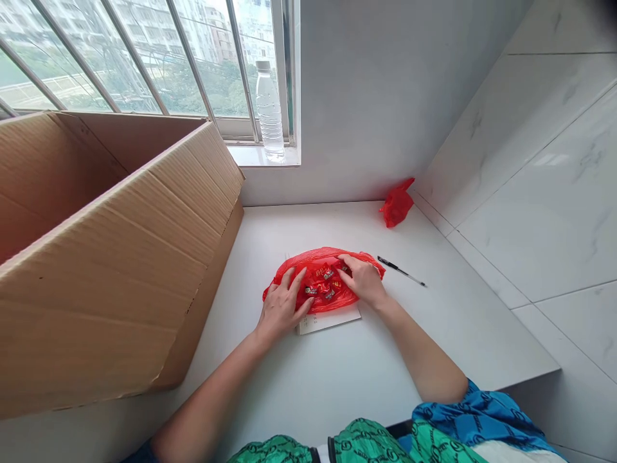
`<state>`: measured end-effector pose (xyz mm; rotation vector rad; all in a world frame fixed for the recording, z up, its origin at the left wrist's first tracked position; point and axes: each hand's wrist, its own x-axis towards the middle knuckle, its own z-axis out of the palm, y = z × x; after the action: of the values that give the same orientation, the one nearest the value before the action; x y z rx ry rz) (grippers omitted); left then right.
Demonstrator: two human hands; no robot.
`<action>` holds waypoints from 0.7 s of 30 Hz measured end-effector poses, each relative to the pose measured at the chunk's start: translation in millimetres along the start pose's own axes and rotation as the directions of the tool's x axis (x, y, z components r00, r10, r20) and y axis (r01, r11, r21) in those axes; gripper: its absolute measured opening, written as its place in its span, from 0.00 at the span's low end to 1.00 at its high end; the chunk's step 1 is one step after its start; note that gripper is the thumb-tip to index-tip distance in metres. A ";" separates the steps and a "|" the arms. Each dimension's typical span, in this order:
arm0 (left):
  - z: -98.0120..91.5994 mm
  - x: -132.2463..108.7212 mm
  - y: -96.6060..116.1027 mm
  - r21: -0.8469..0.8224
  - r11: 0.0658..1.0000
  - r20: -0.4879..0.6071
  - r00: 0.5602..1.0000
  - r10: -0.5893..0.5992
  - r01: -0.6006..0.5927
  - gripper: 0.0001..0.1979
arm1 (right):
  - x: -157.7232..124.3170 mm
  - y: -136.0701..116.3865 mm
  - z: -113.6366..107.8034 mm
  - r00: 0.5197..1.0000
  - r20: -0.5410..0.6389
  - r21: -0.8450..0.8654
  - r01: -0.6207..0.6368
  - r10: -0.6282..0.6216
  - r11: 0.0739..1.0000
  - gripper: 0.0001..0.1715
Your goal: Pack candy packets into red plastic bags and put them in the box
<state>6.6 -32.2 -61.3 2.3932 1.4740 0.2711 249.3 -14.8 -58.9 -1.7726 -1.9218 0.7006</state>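
Observation:
A thin red plastic bag [324,253] lies spread open on the white table, with several small red-wrapped candies [328,272] inside it. My left hand [282,303] rests on the bag's left side, its fingers spread and nothing held. At the bag's right side, my right hand [362,278] reaches in over the opening. Its thumb and fingers close around one wrapped candy, which is mostly covered by them. Under the bag, a sheet of white paper or a booklet [332,319] with small print sticks out toward me.
A large open cardboard box [159,238] stands on the left. A black pen [401,271] lies right of the bag. A crumpled red bag [398,204] sits in the back corner by the walls. A clear bottle [270,116] stands upright on the sill of the barred window.

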 end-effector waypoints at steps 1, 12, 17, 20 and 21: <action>-0.3 -0.2 -0.3 -0.012 1.000 -0.007 1.000 -0.003 0.002 0.31 | -1.3 -0.9 -4.2 0.999 -0.025 0.138 -0.021 0.024 0.990 0.17; -24.5 3.3 15.2 -0.218 0.975 -0.234 0.972 -0.003 -0.049 0.13 | -17.2 -34.4 -8.8 0.963 0.268 0.846 -0.250 0.029 0.470 0.22; -27.1 0.3 20.9 -0.423 0.901 -0.195 0.981 0.008 -0.091 0.12 | -25.8 -47.4 -2.0 0.957 0.289 0.815 -0.224 -0.039 0.535 0.23; -25.8 0.4 24.2 -0.471 0.876 -0.168 0.985 0.029 -0.107 0.12 | -27.2 -50.4 -0.5 0.969 0.230 0.684 -0.092 -0.094 0.724 0.11; -25.2 0.8 25.4 -0.472 0.876 -0.161 0.987 0.029 -0.103 0.11 | -27.1 -51.1 0.3 0.971 0.211 0.626 -0.043 -0.115 0.779 0.07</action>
<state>20.0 -38.0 -28.6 2.0507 1.2042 0.7546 211.8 -44.6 -26.5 -1.2597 -1.5720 1.4053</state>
